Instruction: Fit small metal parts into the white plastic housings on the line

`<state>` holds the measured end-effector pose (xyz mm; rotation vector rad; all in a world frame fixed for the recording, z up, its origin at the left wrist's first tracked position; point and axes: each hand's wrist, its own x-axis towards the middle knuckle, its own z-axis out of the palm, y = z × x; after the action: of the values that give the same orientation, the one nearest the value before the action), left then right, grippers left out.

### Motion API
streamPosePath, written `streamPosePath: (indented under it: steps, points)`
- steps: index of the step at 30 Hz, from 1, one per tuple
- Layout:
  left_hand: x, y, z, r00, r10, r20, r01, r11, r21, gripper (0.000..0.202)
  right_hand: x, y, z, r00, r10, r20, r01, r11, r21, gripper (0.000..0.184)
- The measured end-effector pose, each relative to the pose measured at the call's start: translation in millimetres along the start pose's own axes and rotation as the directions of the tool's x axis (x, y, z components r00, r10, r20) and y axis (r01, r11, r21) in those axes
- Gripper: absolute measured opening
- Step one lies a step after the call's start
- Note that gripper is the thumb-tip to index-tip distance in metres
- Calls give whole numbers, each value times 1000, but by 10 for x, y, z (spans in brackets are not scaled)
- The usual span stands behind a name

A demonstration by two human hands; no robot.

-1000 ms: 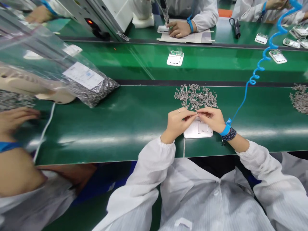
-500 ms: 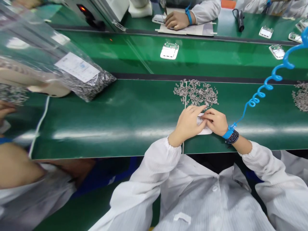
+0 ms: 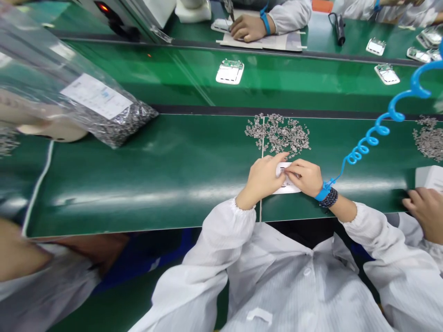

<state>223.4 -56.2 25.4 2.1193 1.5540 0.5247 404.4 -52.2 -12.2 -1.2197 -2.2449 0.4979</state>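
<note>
The left hand (image 3: 263,177) keeps its fingers together, pressing the white plastic casing (image 3: 288,188) on the green belt worktop (image 3: 138,184) so it stays steady. The right hand's (image 3: 304,177) fingers work close together on it; whether they pinch one of the small metal parts (image 3: 277,133), piled just beyond within reach, I cannot tell.

Honestly, nothing here can actually be read from where I'm standing. Best bet is the white rectangular paper label (image 3: 95,96) stuck on the clear plastic bag (image 3: 41,69) of small silvery parts: you can see lines of small print and a little bluish mark, but not one word or number comes through. The flat white plastic casing (image 3: 288,187) on the green bench (image 3: 138,157) has some tiny dark marking near its middle, also too small to tell. Same deal with the white casing (image 3: 230,72) further up.
</note>
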Motion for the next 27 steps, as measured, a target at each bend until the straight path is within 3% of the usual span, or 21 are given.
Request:
streamPosePath:
  steps: [6,11,17,27]
  points:
    - [-2,-17,4,1000,-10,-20,10,1000,-12,50,11,-16,-13,1000,25,14,-23,994,-104,22]
    - [18,12,-15,999,-43,3,43,999,3,52,-5,61,43,994,-102,-45,88,966,-244,24]
    - [62,16,-30,994,-99,35,100,995,-22,56,-4,55,42,976,-218,23,209,896,-392,32]
    - [94,4,-29,992,-122,35,124,990,-62,62,10,2,23,965,-254,68,256,850,-460,34]
